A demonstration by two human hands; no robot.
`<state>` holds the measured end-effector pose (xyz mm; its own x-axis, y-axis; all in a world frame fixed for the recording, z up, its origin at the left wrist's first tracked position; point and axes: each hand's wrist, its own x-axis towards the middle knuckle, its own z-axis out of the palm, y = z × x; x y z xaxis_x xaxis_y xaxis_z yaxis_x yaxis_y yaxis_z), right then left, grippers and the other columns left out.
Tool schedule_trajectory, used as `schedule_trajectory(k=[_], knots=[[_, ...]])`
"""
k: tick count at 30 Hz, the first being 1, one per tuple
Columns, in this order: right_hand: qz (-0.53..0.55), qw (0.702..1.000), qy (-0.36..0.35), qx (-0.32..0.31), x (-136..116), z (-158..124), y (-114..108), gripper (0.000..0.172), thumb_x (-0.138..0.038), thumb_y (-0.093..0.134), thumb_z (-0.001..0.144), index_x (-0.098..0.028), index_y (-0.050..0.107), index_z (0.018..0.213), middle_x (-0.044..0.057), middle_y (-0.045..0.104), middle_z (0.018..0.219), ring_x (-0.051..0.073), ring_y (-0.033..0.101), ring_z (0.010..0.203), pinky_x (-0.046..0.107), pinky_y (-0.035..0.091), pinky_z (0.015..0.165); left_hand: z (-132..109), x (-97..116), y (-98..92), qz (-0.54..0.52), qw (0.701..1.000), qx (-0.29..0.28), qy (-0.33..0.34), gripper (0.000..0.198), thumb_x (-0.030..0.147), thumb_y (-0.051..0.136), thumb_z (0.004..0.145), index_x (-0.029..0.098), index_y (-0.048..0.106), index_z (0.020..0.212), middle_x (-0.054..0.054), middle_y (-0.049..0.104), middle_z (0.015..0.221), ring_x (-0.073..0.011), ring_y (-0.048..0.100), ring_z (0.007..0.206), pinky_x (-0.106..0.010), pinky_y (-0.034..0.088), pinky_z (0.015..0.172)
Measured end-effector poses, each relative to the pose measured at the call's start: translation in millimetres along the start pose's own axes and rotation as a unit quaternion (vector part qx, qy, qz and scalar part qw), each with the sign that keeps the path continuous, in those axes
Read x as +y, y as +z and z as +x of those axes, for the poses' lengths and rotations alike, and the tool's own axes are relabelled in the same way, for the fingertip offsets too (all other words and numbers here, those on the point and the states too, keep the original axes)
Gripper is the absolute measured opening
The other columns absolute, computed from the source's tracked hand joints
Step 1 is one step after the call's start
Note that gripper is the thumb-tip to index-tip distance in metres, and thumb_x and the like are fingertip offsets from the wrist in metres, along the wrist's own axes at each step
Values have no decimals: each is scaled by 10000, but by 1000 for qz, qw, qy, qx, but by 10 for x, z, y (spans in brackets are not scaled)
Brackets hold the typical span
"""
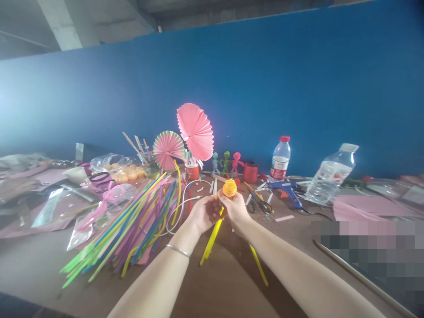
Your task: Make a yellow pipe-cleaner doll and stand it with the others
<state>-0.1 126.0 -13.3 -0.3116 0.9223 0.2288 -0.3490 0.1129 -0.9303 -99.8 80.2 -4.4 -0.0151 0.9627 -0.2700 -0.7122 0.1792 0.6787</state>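
Observation:
A round coil of orange-yellow pipe cleaner stands up between the fingers of my right hand, which grips it from below. Close against its left side is my left hand, fingers curled and thumb and fingertips together. Whatever that pinch holds is too small to make out. Below the hands, yellow pipe cleaners slant down toward the table, their upper ends partly hidden by the fingers. One more yellow pipe cleaner shows beyond my right forearm.
A large bundle of coloured pipe cleaners spreads on the left. Black-handled scissors, a blue glue gun with its cord, and two plastic bottles are on the right. Pink paper fans and small figures stand behind.

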Motion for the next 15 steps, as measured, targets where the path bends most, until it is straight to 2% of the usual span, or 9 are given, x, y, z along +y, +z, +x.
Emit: schedule_trajectory(k=[2,3,5,7,9,12,13,15], knots=[[3,1000,1,3,2,0,1,234,-342,648,626,-132,590,710,35,614,624,156,567,567,260,443,548,-11,2,9,10,1000,-2,-5,121,186,590,622,144,504,695,43,459,536,-55,432,445,-155,236,380],[6,1000,1,1,1,2,0,241,-349,646,630,-130,591,717,36,615,620,157,568,564,258,440,535,-15,3,14,27,1000,0,13,125,201,597,632,147,503,694,44,463,547,-54,435,451,-155,245,386],[4,1000,-4,3,2,11,-4,254,-357,649,631,-127,598,727,35,616,623,152,564,565,250,432,529,-19,3,24,87,992,21,89,134,231,606,648,160,499,686,51,466,564,-53,439,463,-159,268,407],[-10,1000,-12,17,4,18,-8,267,-360,652,628,-121,607,736,27,612,629,139,549,564,241,423,533,-22,3,32,188,960,68,194,125,252,599,665,171,505,677,56,472,567,-59,443,474,-170,294,433],[-35,999,-14,36,8,19,-8,288,-368,651,624,-110,613,747,18,597,615,127,523,544,236,410,515,-32,4,41,326,886,126,306,99,262,582,687,174,537,680,41,517,587,-82,478,522,-195,346,492],[-69,996,-11,54,7,10,-3,297,-374,634,632,-102,620,749,-2,560,569,116,489,507,232,391,480,-70,5,52,497,741,171,418,107,262,534,736,173,593,732,-10,607,707,-132,546,655,-248,406,633],[-77,995,-11,58,4,5,-1,290,-371,630,634,-103,621,744,-8,550,559,114,483,502,230,387,475,-85,4,55,530,706,172,436,121,255,514,753,175,604,762,-23,622,751,-143,557,690,-259,412,662],[-81,995,-15,63,0,-4,3,275,-363,622,642,-106,621,742,-8,548,568,116,487,517,227,388,479,-113,-1,58,574,665,165,449,156,245,476,780,180,615,808,-35,632,789,-155,568,719,-265,419,673]])
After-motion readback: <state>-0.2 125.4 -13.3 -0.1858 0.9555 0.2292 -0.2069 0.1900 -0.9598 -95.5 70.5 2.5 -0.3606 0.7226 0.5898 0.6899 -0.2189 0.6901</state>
